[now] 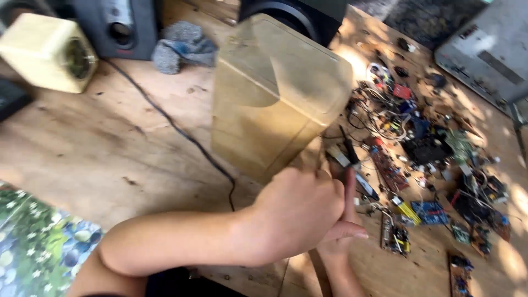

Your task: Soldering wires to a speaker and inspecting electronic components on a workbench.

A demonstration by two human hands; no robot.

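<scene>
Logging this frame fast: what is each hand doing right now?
Left hand: closed in a fist near the base of the tan speaker box; what it grips cannot be told.
Right hand: mostly hidden behind it; cannot be told.

Big box [275, 93] just above the hands: plain tan, a bit yellow.
Small box [47, 52] far up and left of the hands: pale cream with a dark round hole.
Speaker [118, 27] beside it: dark grey.
Rag [181, 47] above the hands: grey and blue.
Cord [181, 132] left of the hands: black.
Surface [82, 143]: light brown wood with dark marks.
Little boards [429, 212] right of the hands: blue, green, red, yellow and black bits.
Cloth [38, 247] down left of the hands: green leaves, small white flowers, blue round spots.
</scene>
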